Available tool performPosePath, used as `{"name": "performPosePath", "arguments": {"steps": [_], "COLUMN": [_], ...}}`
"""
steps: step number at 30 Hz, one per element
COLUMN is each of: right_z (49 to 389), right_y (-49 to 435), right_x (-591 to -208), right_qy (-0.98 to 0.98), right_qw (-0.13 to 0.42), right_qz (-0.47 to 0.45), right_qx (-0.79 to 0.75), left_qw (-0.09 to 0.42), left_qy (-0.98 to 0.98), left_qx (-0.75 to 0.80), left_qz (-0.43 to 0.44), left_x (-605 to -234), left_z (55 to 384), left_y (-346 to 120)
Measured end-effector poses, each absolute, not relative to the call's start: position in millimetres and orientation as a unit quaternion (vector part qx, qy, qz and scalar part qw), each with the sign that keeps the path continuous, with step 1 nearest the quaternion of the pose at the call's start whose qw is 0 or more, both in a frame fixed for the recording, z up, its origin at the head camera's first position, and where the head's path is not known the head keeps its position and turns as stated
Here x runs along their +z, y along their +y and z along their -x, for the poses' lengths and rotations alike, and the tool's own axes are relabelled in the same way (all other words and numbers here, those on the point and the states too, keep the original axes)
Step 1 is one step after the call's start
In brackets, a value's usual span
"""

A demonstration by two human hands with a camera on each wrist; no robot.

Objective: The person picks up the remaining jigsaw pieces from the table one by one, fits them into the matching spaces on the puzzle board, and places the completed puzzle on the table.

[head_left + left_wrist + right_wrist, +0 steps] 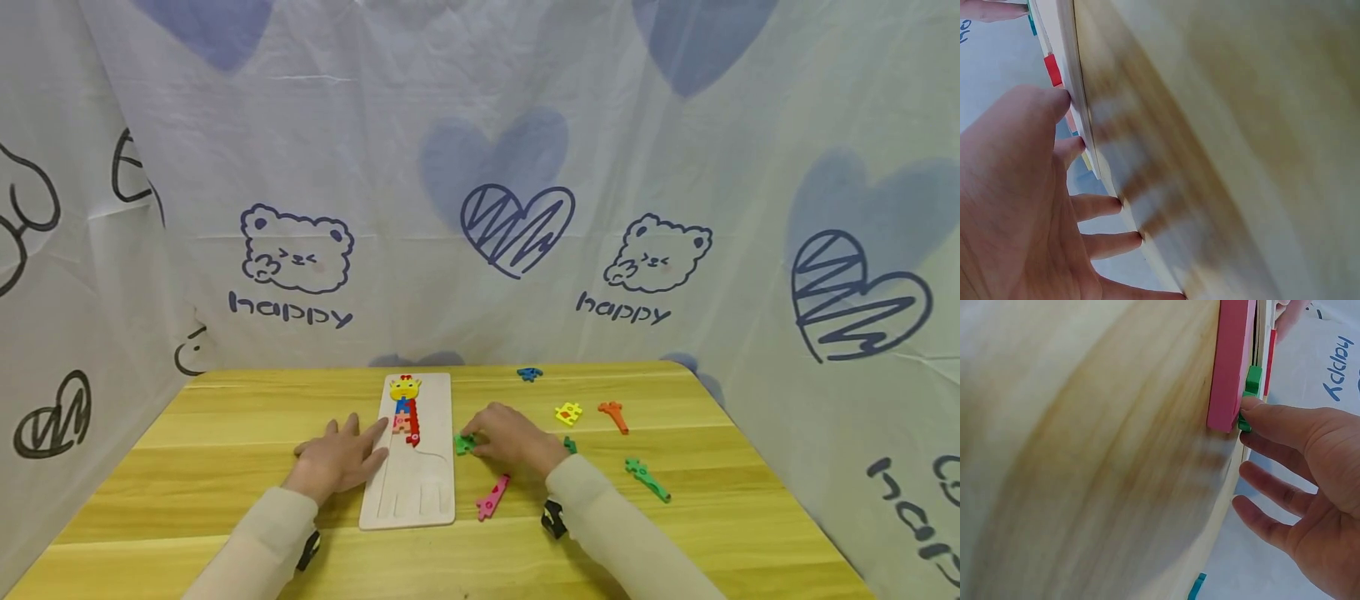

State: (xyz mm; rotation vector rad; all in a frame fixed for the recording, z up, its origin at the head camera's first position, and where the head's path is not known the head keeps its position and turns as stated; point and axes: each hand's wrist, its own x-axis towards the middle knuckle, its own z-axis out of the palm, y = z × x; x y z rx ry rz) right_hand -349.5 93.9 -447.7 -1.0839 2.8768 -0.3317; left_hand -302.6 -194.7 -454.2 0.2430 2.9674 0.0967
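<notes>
Green puzzle piece (463, 445) is just off the right edge of the giraffe board (438, 408); I see the right hand (510, 437) pinching it. Small, solid green, thick; fingers cover part, can't read its full outline. Board: one, pale wood, long, rounded corners, far end near the desk's far edge. Four pieces in it: yellow giraffe head (405, 389), blue neck piece (402, 405), salmon piece (401, 422), red mane piece (413, 425). Bare outlines toward the near end. Left hand (337, 460): fingers spread, gripping nothing, thumb and forefinger at the board's left edge.

I count seven loose, pinched one included. Others: pink leg piece (492, 498) near the board's near right corner, dark green piece (572, 445) partly hidden by the right wrist, yellow piece (568, 413), orange leg piece (614, 416), green leg piece (648, 479) farthest right, blue piece (529, 374) close to the far edge.

Room on the desk (225, 433): broad strip left of the left hand, another right of the green leg piece; narrow gap between board and pink leg piece. Printed cloth (390, 167) hangs behind, two bears on it.
</notes>
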Motion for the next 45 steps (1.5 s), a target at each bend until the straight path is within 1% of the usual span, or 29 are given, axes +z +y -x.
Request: {"name": "performPosePath", "arguments": {"steps": [9,16,27,45], "right_z": [349.6,349.6,346.8,346.5], "right_y": [94.3,95.2,89.5,76.5], "right_x": [-448.1,-445.7,-442.3,-443.3], "right_qy": [0.930,0.921,0.907,0.914], "right_qw": [0.015,-0.015,-0.058,-0.059], "right_qz": [0.353,0.379,0.398,0.386], "right_qx": [-0.103,-0.094,-0.126,-0.113], "left_qw": [0.076,0.075,0.076,0.079], "left_qy": [0.993,0.993,0.993,0.993], "left_qx": [0.032,0.032,0.033,0.034], "left_qz": [-0.085,-0.084,-0.082,-0.082], "left_x": [-456.0,-456.5,-456.1,-452.7], "left_z": [301.3,301.9,300.1,301.0], "left_y": [-196.1,-196.5,-197.0,-195.1]}}
